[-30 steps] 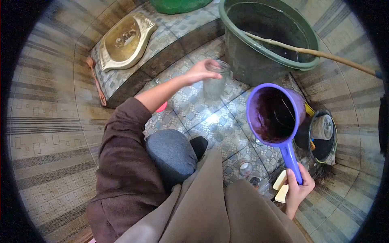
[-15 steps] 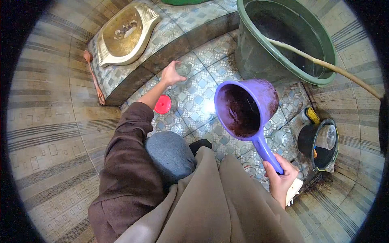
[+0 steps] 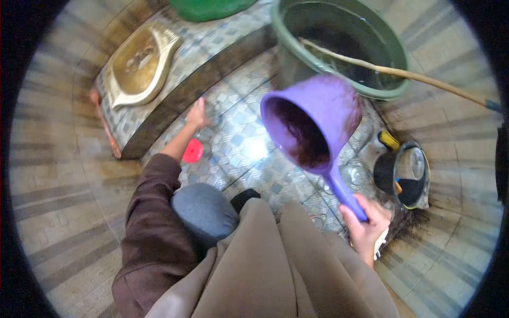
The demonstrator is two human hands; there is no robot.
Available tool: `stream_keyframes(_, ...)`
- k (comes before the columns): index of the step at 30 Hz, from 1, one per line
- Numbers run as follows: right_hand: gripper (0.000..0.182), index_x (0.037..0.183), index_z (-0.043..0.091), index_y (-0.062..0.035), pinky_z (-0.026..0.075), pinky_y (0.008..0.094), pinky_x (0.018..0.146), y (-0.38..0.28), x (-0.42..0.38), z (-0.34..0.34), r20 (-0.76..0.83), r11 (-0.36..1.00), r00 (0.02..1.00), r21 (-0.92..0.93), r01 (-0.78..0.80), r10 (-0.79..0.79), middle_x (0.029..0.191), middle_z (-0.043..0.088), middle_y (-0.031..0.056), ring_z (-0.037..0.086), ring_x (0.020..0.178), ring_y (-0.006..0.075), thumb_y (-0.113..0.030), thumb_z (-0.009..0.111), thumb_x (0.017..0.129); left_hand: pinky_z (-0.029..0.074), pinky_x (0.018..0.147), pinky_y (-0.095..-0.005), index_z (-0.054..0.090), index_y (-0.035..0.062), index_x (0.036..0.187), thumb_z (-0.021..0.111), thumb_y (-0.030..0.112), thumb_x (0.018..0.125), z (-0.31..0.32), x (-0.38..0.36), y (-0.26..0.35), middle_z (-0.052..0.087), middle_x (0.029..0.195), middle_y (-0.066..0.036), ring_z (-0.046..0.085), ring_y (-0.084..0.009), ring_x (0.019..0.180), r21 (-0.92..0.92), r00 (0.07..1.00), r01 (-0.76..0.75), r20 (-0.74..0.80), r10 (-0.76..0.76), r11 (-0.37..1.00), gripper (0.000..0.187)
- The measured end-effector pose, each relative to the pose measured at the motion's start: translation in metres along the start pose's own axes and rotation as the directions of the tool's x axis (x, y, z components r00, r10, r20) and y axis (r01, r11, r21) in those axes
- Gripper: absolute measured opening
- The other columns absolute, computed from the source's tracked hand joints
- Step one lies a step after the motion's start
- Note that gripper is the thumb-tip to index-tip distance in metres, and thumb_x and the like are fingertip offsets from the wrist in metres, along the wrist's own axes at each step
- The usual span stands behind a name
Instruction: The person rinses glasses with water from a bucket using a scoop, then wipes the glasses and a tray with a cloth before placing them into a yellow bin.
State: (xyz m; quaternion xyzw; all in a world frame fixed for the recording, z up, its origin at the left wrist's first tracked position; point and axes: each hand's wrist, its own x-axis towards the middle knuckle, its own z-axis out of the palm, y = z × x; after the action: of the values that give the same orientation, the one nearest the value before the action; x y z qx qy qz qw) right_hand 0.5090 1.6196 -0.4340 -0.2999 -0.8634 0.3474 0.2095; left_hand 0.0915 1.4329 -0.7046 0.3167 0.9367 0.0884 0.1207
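Observation:
My right hand is closed round the handle of a purple dipper, whose dark-stained inside faces left. The dipper hangs over the tiled floor, partly in front of a large green tub. My left hand reaches down near the raised step, its fingers apart; a faint clear glass shape beside it is blurred, and contact cannot be made out. Just below that hand is a red lid. Blurred clear glassware stands on the floor behind the dipper's handle.
A gold-coloured basin and a green object rest on the raised step. A wooden stick lies across the tub. At right are a black bucket holding a clear container and a yellow sponge.
The view has shifted, moving most things leftward. The dipper has tipped further, its opening turned more downward. My left hand has loosened from the clear glass it was at.

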Motion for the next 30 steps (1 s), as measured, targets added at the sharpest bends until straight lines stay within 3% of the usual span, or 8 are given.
stream_keyframes(2, 0.030, 0.082, 0.063, 0.0011, 0.043, 0.0221, 0.050, 0.017, 0.014, -0.012, -0.177, 0.972, 0.958, -0.093, 0.214, -0.227, 0.064, 0.061, 0.0092, 0.057, 0.053, 0.0134, -0.011, 0.076, 0.058, 0.039, 0.087, -0.0381, 0.034, 0.0077, 0.110, 0.079, 0.023, 0.045, -0.007, -0.005, 0.013, 0.045, 0.112, -0.015, 0.044, -0.0324, 0.105, 0.050, 0.994, 0.090, 0.055, -0.092, 0.995, 0.081)
stream_keyframes(5, 0.029, 0.087, 0.062, 0.0025, 0.043, 0.0217, 0.052, 0.025, 0.055, -0.027, -0.313, 0.984, 0.943, 0.096, 0.148, -0.111, 0.066, 0.061, 0.0067, 0.055, 0.056, 0.0093, -0.010, 0.073, 0.063, 0.039, 0.087, -0.0383, 0.034, 0.0115, 0.112, 0.079, 0.024, 0.045, -0.013, -0.008, 0.025, 0.044, 0.112, -0.015, 0.043, -0.0317, 0.107, 0.038, 0.985, 0.139, 0.101, -0.143, 0.989, 0.082)
stream_keyframes(8, 0.025, 0.087, 0.063, -0.0008, 0.044, 0.0244, 0.054, 0.028, 0.121, -0.026, -0.452, 0.961, 0.850, -0.180, 0.209, -0.270, 0.070, 0.062, 0.0097, 0.058, 0.056, 0.0152, -0.015, 0.069, 0.068, 0.037, 0.085, -0.0440, 0.035, 0.0159, 0.112, 0.078, 0.023, 0.047, -0.026, -0.014, 0.048, 0.045, 0.109, -0.014, 0.045, -0.0341, 0.103, 0.170, 0.972, 0.229, 0.010, -0.234, 0.958, 0.079)
stream_keyframes(10, 0.022, 0.084, 0.063, -0.0089, 0.046, 0.0327, 0.056, 0.059, 0.166, -0.019, -0.391, 0.795, 0.751, -0.536, 0.285, -0.533, 0.076, 0.062, 0.0080, 0.059, 0.065, 0.0250, -0.020, 0.067, 0.066, 0.035, 0.087, -0.0443, 0.036, 0.0151, 0.114, 0.077, 0.023, 0.050, -0.030, -0.017, 0.070, 0.045, 0.109, -0.014, 0.044, -0.0339, 0.104, 0.095, 0.980, 0.118, -0.172, -0.100, 0.988, 0.076)
stream_keyframes(14, 0.022, 0.088, 0.063, -0.0158, 0.048, 0.0371, 0.063, 0.064, 0.204, -0.002, -0.116, 0.670, 0.970, -0.740, 0.060, -0.215, 0.079, 0.062, 0.0076, 0.059, 0.074, 0.0262, -0.028, 0.063, 0.070, 0.035, 0.088, -0.0413, 0.040, 0.0097, 0.112, 0.075, 0.022, 0.053, -0.027, -0.013, 0.134, 0.045, 0.108, -0.016, 0.042, -0.0348, 0.104, -0.154, 0.938, -0.327, -0.175, 0.301, 0.932, 0.070)
stream_keyframes(22, 0.029, 0.085, 0.066, -0.0080, 0.048, 0.0351, 0.065, 0.062, 0.200, 0.010, -0.360, 0.932, 0.915, -0.361, 0.041, -0.180, 0.076, 0.063, 0.0139, 0.062, 0.070, 0.0251, -0.030, 0.067, 0.066, 0.032, 0.092, -0.0377, 0.037, 0.0053, 0.117, 0.073, 0.022, 0.056, 0.002, -0.084, 0.299, 0.043, 0.114, -0.019, 0.040, -0.0339, 0.107, -0.265, 0.451, -0.784, 0.377, 0.809, 0.561, 0.073)
stream_keyframes(24, 0.028, 0.083, 0.064, -0.0009, 0.047, 0.0280, 0.057, 0.053, 0.193, -0.004, -0.422, 0.943, 0.873, 0.312, -0.113, 0.244, 0.072, 0.064, 0.0115, 0.061, 0.057, 0.0158, -0.024, 0.067, 0.068, 0.034, 0.091, -0.0382, 0.035, 0.0046, 0.119, 0.075, 0.025, 0.052, 0.038, -0.097, 0.332, 0.043, 0.114, -0.020, 0.042, -0.0345, 0.106, -0.330, 0.399, -0.745, 0.476, 0.784, 0.580, 0.081)
stream_keyframes(30, 0.018, 0.077, 0.061, 0.0036, 0.038, 0.0205, 0.043, 0.034, 0.175, -0.058, -0.482, 0.702, 0.804, 0.703, 0.118, 0.348, 0.067, 0.062, 0.0072, 0.050, 0.046, 0.0083, -0.014, 0.062, 0.074, 0.035, 0.093, -0.0377, 0.022, 0.0011, 0.126, 0.080, 0.029, 0.045, 0.105, -0.143, 0.360, 0.039, 0.119, -0.022, 0.041, -0.0352, 0.110, -0.183, 0.639, -0.490, 0.591, 0.493, 0.853, 0.104)
